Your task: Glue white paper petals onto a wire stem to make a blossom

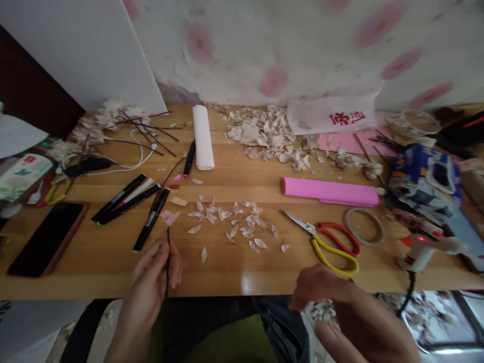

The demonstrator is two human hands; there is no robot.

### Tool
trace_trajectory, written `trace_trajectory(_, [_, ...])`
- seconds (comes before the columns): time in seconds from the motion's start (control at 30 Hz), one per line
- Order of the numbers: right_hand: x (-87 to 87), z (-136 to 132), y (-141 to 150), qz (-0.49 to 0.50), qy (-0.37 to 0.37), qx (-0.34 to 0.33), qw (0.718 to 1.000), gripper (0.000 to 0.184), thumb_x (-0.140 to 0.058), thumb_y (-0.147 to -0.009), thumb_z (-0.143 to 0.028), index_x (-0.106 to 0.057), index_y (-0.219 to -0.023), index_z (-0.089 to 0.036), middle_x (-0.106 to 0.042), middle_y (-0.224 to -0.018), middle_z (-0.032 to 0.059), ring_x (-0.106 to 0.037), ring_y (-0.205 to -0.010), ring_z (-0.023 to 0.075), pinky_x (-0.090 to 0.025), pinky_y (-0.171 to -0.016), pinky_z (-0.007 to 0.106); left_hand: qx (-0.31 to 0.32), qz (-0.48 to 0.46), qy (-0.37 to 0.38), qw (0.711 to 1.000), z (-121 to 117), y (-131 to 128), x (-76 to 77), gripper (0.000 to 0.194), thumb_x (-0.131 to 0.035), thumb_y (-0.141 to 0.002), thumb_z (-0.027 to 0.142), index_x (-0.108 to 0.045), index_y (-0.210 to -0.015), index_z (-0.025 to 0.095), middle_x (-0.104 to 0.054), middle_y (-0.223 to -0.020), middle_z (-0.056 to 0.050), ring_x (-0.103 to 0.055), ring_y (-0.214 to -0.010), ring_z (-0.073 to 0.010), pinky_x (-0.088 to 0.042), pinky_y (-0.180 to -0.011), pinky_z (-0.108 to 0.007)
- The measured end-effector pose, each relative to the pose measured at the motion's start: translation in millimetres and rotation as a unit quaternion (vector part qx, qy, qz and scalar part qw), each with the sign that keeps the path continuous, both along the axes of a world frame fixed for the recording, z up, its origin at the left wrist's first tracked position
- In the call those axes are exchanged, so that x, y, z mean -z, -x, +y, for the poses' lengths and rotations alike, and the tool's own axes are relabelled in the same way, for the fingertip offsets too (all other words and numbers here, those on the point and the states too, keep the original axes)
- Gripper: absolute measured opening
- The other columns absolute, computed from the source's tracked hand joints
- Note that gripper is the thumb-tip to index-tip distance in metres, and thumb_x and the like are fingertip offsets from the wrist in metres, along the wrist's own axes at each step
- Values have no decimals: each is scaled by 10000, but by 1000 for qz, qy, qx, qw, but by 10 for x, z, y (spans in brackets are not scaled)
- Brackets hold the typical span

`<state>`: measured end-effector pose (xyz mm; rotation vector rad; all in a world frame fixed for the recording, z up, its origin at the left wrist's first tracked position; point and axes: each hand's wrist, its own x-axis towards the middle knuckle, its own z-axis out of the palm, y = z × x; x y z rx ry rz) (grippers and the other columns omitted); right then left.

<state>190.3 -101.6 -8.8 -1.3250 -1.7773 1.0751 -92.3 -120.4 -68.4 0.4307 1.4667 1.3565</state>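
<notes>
My left hand [155, 269] is closed around a thin dark stem [168, 262], held upright over the table's front edge. A small pale pink flower [169, 217] tops the stem. Over the front edge on the right hovers my right hand [340, 302], slightly blurred, its thumb apart from the curved fingers and nothing visible between them. Just beyond it lie scissors [310, 229] with one red and one yellow handle, blades pointing left. Loose pale petals [247, 233] are scattered on the tabletop between the hands.
A hot glue gun [419, 252] with a red light stands right, by a tape roll [365, 226]. Behind lie a pink paper roll [328, 191], white roll [203, 137] and petal heap [264, 131]. Leftward are markers [152, 220], a phone [47, 239] and finished-looking flower stems [113, 118].
</notes>
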Motion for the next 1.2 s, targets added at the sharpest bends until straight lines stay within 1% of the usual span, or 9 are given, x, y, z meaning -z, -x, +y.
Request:
trace_trajectory(0.1, [259,151,129,-60,1,-49,997,97,-654,-973,-339,-716,-964,-265,-775,-841,29,-751,-749,198,-589,-672,271,67,-6,50,996,-9,69,34,356,-748,-880,525,-675,-749,203,-558,-437,56,-516,-480,-124,-507,-658,-275])
trace_trajectory(0.27, [689,165,361,-168,11,-48,985,162,-561,-1000,-266,-681,-1077,-189,-737,-775,37,-715,-665,210,-548,-613,294,162,-20,57,985,99,48,142,380,-745,-863,572,-687,-765,209,-618,-452,44,-618,-540,-170,-559,-844,-372])
trace_trajectory(0.47, [658,139,220,-239,4,-95,966,275,-469,-1064,-351,-687,-1009,-192,-710,-742,41,-691,-639,213,-509,-598,298,105,-41,-20,993,215,-89,130,296,-744,-899,493,-703,-780,225,-608,-453,73,-636,-578,-156,-464,-1092,-424])
trace_trajectory(0.57, [693,89,65,-265,-1,-65,962,371,-434,-1080,-417,-718,-978,-202,-740,-737,57,-691,-599,201,-510,-574,280,74,-43,-4,996,176,-13,103,294,-771,-876,490,-717,-761,225,-591,-463,69,-595,-568,-156,-528,-1014,-422])
trace_trajectory(0.73, [810,-6,-97,-277,-22,15,960,441,-441,-1072,-479,-705,-1285,-198,-767,-699,59,-689,-509,185,-484,-489,240,107,-39,33,993,83,181,150,323,-815,-817,534,-756,-756,222,-592,-458,48,-604,-573,-177,-583,-958,-452])
trace_trajectory(0.87, [821,-35,-121,-293,13,-23,956,424,-451,-1064,-402,-669,-1376,-215,-804,-772,72,-754,-607,216,-566,-577,259,105,-30,13,994,99,159,203,342,-814,-817,530,-723,-680,230,-577,-452,43,-613,-589,-188,-551,-1014,-466])
trace_trajectory(0.97, [804,-27,-156,-312,24,-17,950,441,-457,-1056,-396,-661,-1384,-182,-805,-774,79,-768,-618,243,-577,-569,283,84,-14,-29,996,148,90,201,335,-791,-846,515,-718,-664,244,-573,-456,44,-597,-590,-178,-499,-1076,-431])
trace_trajectory(1.07, [773,-15,-200,-328,6,15,945,462,-436,-1068,-403,-650,-1384,-142,-794,-751,79,-769,-606,249,-548,-526,280,82,-13,-45,995,182,54,173,286,-781,-858,506,-740,-715,261,-570,-453,46,-568,-564,-177,-552,-968,-400])
trace_trajectory(1.2, [723,-31,-181,-309,-16,4,951,424,-403,-1087,-397,-750,-1167,-167,-800,-819,96,-776,-673,234,-556,-602,273,86,-8,-35,996,178,59,137,304,-777,-856,517,-719,-690,269,-554,-452,44,-533,-544,-168,-573,-843,-345])
